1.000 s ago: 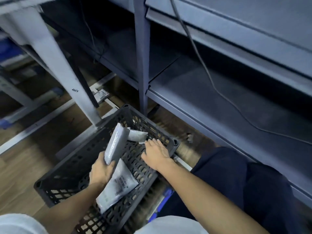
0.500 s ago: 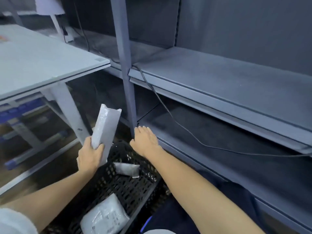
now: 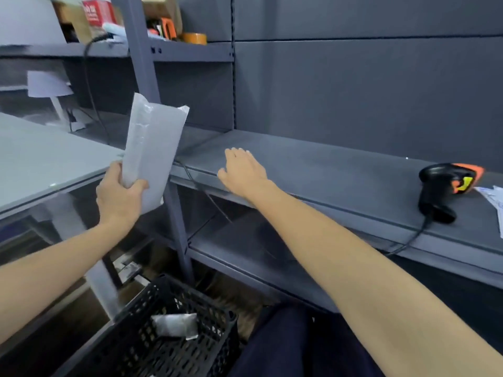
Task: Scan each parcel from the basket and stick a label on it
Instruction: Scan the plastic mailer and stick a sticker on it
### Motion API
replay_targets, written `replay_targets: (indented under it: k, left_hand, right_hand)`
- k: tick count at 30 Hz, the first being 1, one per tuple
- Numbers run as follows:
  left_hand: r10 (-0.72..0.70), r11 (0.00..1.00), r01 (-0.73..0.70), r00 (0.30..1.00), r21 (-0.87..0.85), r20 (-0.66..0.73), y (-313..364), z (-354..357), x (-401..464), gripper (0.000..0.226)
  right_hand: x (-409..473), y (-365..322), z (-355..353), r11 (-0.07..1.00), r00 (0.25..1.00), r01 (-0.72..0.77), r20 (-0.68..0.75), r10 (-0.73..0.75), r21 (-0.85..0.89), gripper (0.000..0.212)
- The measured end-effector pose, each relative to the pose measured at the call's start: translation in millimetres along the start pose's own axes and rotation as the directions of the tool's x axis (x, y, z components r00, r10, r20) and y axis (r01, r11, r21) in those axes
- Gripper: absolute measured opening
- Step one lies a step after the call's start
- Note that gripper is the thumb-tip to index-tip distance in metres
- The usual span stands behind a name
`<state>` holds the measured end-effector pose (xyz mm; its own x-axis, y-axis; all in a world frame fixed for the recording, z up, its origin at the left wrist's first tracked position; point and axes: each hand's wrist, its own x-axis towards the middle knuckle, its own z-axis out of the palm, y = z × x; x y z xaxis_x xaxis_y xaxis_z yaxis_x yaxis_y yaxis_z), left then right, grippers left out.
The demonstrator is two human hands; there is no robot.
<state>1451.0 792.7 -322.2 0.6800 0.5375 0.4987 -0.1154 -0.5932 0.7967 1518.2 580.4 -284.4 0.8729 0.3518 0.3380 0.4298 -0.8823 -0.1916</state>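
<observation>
My left hand [image 3: 118, 195] grips the lower end of a long grey parcel [image 3: 152, 148] and holds it upright in front of the shelf post. My right hand [image 3: 242, 170] is flat with straight fingers over the front of the grey shelf [image 3: 326, 170], holding nothing. A black and orange barcode scanner [image 3: 446, 186] stands on that shelf far to the right, its cable hanging over the edge. The black plastic basket [image 3: 136, 346] sits on the floor below, with a small grey parcel [image 3: 175, 325] inside.
A grey table [image 3: 40, 159] stands at the left, level with the shelf. White papers [image 3: 492, 197] lie at the shelf's right edge. The upper shelf carries boxes and a roll of tape [image 3: 194, 38]. A white lamp [image 3: 51, 88] stands behind the table. My dark trousers [image 3: 299, 344] are beside the basket.
My left hand has lifted the long parcel out of the basket up to shelf height. My right hand has risen from the basket rim to the shelf. The view has tilted upward.
</observation>
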Motion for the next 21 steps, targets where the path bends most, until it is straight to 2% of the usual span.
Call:
replay_targets:
  k: [3,6,13,16,18,21]
  left_hand:
    - [0.112,0.991,-0.108,0.992,-0.084,0.054,39.3,22.4,11.4,0.033]
    - [0.21,0.967,-0.19,0.972,-0.172,0.107,81.6,51.7,16.1,0.035]
    - [0.334,0.906,-0.224,0.899,-0.358,0.284,166.6,131.0,-7.7,0.039]
    - [0.362,0.883,-0.201,0.867,-0.425,0.341,194.0,158.5,-28.2,0.041]
    - [0.374,0.871,-0.186,0.85,-0.454,0.37,207.6,173.9,-40.6,0.042]
    - [0.384,0.859,-0.163,0.831,-0.485,0.402,220.5,190.8,-56.0,0.045]
  right_hand:
    - [-4.1,35.4,-24.0,0.995,0.997,-0.077,-0.025,0.075,-0.066,0.044]
    - [-17.2,68.8,-44.8,0.982,0.982,-0.184,-0.056,0.181,-0.049,0.044]
    - [-58.9,129.0,-73.4,0.931,0.931,-0.363,-0.046,0.362,-0.022,0.052]
    - [-72.0,148.7,-87.3,0.905,0.899,-0.419,-0.106,0.424,0.068,0.049]
    - [-78.4,159.8,-93.5,0.876,0.871,-0.442,-0.142,0.471,0.193,0.047]
    - [-86.5,173.2,-96.9,0.81,0.814,-0.443,-0.205,0.543,0.384,0.024]
